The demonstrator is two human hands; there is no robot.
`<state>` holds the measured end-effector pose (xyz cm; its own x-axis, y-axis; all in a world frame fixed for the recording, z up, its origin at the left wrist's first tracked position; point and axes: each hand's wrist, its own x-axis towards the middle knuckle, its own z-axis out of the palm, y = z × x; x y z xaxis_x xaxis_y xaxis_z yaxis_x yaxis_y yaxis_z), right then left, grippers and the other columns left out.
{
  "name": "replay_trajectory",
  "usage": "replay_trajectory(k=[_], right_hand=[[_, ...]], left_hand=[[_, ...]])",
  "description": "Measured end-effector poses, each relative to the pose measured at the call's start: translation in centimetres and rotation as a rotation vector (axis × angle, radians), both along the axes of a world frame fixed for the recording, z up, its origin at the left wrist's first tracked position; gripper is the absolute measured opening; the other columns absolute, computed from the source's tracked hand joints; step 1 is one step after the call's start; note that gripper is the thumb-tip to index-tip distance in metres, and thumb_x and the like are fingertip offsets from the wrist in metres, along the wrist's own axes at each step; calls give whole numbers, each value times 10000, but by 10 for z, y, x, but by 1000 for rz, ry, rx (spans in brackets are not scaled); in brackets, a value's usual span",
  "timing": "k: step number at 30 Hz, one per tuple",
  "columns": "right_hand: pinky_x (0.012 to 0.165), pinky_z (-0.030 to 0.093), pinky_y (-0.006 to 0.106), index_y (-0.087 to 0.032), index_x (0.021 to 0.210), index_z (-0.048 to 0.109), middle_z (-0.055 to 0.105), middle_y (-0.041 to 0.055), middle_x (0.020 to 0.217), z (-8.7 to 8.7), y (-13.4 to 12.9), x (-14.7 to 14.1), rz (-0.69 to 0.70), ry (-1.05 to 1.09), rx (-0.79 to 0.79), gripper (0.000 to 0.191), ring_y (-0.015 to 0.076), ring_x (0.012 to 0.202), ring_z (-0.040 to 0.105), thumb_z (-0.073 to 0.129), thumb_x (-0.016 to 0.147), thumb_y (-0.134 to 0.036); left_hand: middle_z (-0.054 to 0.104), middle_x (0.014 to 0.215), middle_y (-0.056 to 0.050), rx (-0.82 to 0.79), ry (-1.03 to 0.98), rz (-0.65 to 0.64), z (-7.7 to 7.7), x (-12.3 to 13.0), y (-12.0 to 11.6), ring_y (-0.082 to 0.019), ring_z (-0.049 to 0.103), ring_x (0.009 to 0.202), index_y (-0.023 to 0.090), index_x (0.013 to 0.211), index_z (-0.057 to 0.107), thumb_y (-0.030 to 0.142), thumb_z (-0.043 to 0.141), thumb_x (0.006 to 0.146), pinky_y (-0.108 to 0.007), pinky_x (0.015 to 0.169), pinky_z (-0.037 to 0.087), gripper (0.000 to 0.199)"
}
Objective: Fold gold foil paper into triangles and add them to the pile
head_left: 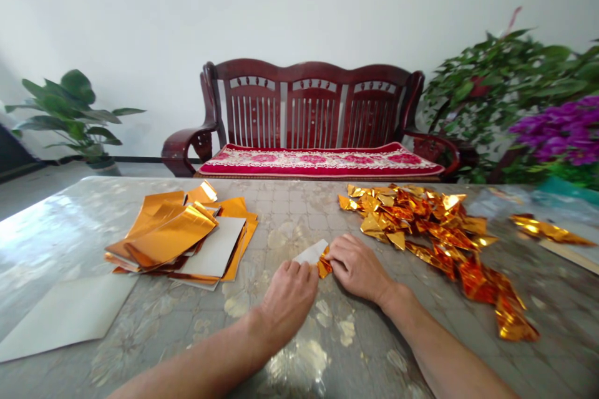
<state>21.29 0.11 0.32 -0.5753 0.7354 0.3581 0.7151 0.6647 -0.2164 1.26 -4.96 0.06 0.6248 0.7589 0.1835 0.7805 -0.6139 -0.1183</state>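
Note:
A partly folded sheet of gold foil paper (312,253) lies on the table between my hands, its white back showing and a gold fold at its right end. My left hand (291,292) is closed on the near side of the sheet, fingers curled over it. With fingers bent together, my right hand (358,265) pinches the gold fold; the fingertips are partly hidden. To the left is a loose stack of flat gold foil sheets (163,230), some with white backs up. Folded gold foil pieces (435,224) form a pile to the right.
A pale sheet (70,308) lies at the table's left edge. The table (196,336) has a glossy flowered cover. Clear plastic (496,202) and another folded piece (552,229) are at far right. Beyond stand a wooden bench (313,106), plants and purple flowers (561,128).

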Motion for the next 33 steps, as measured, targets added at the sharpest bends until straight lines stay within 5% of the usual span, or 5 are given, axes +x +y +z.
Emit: replay_trajectory(k=[14, 22, 28, 33], right_hand=[[839, 409, 328, -206, 862, 594, 587, 40, 932, 2, 2, -1, -46, -35, -70, 50, 201, 940, 513, 591, 880, -159], [908, 385, 369, -210, 862, 606, 606, 62, 1055, 5, -1, -1, -4, -45, -2, 73, 222, 1029, 500, 574, 888, -150], [815, 384, 340, -201, 813, 585, 608, 54, 900, 5, -3, -4, -44, -93, 45, 91, 213, 904, 507, 575, 902, -190], [738, 363, 327, -206, 748, 581, 595, 37, 801, 1, -4, -8, -55, -132, 65, 173, 195, 796, 508, 576, 917, -243]], left_hand=[[585, 921, -84, 37, 3, 37, -4, 5, -3, -237, 536, 854, 155, 1067, 576, 221, 516, 942, -364, 725, 436, 153], [610, 987, -97, 42, -25, 29, 3, 5, -9, -263, 547, 936, 151, 1142, 579, 457, 596, 907, -403, 830, 443, 386], [638, 988, -78, 78, -49, -6, 2, -2, 5, -246, 576, 963, 160, 1078, 618, 368, 612, 915, -441, 994, 393, 265], [650, 862, -28, -15, -183, -59, 0, -16, 24, -193, 591, 872, 207, 853, 657, 250, 522, 967, -331, 831, 452, 182]])
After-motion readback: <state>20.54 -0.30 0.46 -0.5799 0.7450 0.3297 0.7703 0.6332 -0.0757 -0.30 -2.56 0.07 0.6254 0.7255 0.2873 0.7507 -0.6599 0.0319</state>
